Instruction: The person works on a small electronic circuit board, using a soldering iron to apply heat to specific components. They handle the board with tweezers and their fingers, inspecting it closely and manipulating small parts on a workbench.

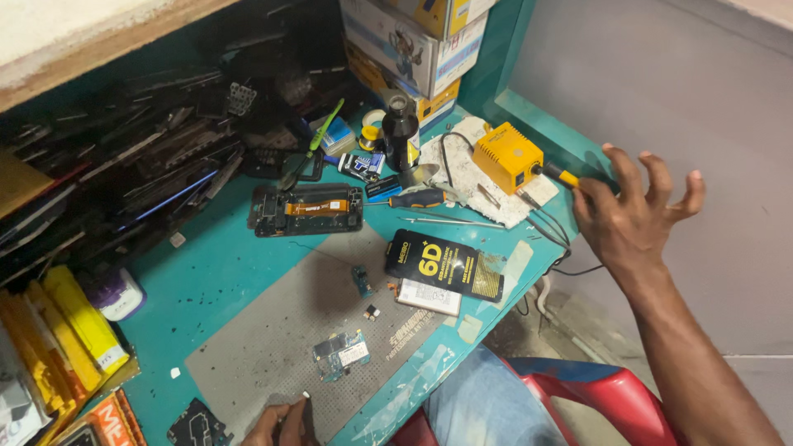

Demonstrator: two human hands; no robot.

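Right of frame: right hand [634, 216] spread, fingers loose, just beside yellow soldering station [507, 155] on teal worktop [216, 277], its handle partly hidden. Bottom edge: left hand [281, 423] cut off, pinching small pale-tipped tool [305, 398], hard to identify.

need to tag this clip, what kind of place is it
Most likely a phone repair bench: an opened phone and loose circuit board lie on the teal worktable, with a yellow soldering station and a heap of spare phone parts.

Opened phone frame [307, 210] beside screwdriver [420, 198], dark bottle [401, 132] behind.
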